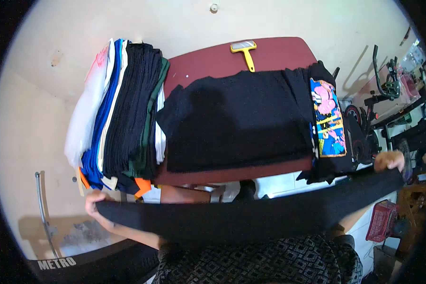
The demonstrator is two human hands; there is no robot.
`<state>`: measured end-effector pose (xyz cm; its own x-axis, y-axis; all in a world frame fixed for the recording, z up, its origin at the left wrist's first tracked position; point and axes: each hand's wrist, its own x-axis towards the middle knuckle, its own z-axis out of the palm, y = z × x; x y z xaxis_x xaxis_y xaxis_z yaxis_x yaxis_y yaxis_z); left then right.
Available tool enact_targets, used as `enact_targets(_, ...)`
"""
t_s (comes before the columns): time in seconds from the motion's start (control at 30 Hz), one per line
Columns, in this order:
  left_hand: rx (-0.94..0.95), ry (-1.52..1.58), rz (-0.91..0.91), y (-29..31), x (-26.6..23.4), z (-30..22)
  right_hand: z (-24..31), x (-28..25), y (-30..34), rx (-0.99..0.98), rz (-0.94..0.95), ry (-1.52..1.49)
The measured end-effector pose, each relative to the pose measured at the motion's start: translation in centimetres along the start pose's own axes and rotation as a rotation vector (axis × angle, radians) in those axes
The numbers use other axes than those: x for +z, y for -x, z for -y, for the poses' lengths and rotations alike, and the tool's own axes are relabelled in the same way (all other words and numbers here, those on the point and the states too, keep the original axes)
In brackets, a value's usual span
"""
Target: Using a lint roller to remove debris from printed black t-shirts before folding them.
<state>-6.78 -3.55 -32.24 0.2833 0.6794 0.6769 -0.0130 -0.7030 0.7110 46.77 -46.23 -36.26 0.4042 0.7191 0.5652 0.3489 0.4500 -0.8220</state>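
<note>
My left hand (95, 203) and my right hand (389, 161) are closed on opposite ends of a long strip of black cloth (251, 215). It is stretched taut in front of my body, just off the near table edge, and slopes up toward the right. Whether it is a folded garment I cannot tell. Beyond it a black garment (241, 120) lies spread flat on the dark red table (199, 59), faintly wrinkled along its far edge. To its right lies a black garment with a bright cartoon print (329, 118), partly hanging over the table's end.
A tall stack of folded clothes (128, 109), mostly black with white, blue and green, fills the table's left end. A yellow-handled brush (246, 54) lies at the far edge. Right of the table are an exercise bike (364, 113) and a red plastic basket (382, 221).
</note>
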Motion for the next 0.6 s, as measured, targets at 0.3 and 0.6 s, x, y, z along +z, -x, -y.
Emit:
enact_targets(0.3, -0.54, 0.08, 0.367, -13.8, 14.3, 17.3, -18.6, 8.1, -18.5, 0.648, -0.331, 0.054)
enact_targets(0.6, -0.849, -0.445, 0.266, -7.9, 24.4, 37.3, -35.1, 9.5, -17.6, 0.869, -0.213, 0.68)
